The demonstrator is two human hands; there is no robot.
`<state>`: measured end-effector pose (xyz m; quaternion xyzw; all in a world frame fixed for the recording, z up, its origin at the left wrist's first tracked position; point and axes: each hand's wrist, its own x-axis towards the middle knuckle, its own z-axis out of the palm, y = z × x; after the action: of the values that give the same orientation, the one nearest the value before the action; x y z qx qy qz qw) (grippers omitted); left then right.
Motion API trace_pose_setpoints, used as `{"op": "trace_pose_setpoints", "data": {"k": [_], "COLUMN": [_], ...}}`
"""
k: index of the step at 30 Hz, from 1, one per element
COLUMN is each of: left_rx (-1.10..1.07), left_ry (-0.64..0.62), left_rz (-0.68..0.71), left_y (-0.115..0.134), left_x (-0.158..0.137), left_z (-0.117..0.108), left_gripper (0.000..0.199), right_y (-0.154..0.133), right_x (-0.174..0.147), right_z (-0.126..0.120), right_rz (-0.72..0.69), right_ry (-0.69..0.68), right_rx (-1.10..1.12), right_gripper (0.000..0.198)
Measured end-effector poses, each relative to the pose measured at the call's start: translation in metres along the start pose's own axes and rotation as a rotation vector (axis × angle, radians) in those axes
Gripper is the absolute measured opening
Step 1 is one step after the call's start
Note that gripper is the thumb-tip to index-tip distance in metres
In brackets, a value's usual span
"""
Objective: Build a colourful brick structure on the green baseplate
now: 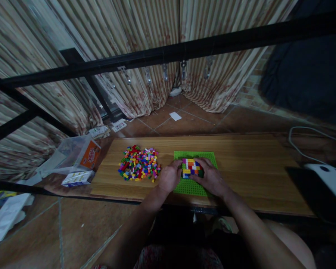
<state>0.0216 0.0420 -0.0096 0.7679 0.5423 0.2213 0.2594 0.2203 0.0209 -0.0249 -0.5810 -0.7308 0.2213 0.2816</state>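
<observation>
A block of joined toy bricks [190, 168], in white, yellow, red, orange and blue, stands over the green studded baseplate [194, 189]. My left hand [170, 176] grips its left side, fingers curled against the edge. From the right, my right hand [211, 177] wraps round the other side, with thumb in front and fingers behind. Whether the block is pressed onto the baseplate or only rests there I cannot tell. Left of the baseplate lies a heap of loose toy bricks [140, 164] in many colours.
All this is on a low wooden table [249, 164]. A clear plastic bin [70, 153] with an orange label and a small box [78, 178] sit by its left end. At the right end are a white device [329, 181] and a cable [316, 129]. A dark rail [156, 54] crosses beyond.
</observation>
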Motion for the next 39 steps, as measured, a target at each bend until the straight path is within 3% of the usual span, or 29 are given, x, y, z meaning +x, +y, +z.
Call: {"op": "trace_pose_setpoints", "data": {"k": [7,20,29,39], "left_rx": [0.014,-0.072,-0.360,-0.192], "left_ry": [0.003,-0.018,-0.043,0.001], "left_rz": [-0.024,-0.189,-0.381,-0.331], "left_y": [0.001,0.004,-0.007,-0.004], "left_x": [0.002,0.010,0.028,0.032], "left_z": [-0.004,-0.001,0.005,0.011], "left_gripper": [0.020,0.028,0.035,0.032], "right_y": [-0.001,-0.006,-0.007,-0.003], "right_x": [0.000,0.002,0.002,0.003], "right_z": [0.001,-0.001,-0.002,0.001], "right_rz": [0.016,0.009,0.051,0.056], "right_ry": [-0.001,0.010,0.001,-0.002], "right_rx": [-0.002,0.022,0.012,0.014], "right_gripper": [0.064,0.066,0.068,0.067]}}
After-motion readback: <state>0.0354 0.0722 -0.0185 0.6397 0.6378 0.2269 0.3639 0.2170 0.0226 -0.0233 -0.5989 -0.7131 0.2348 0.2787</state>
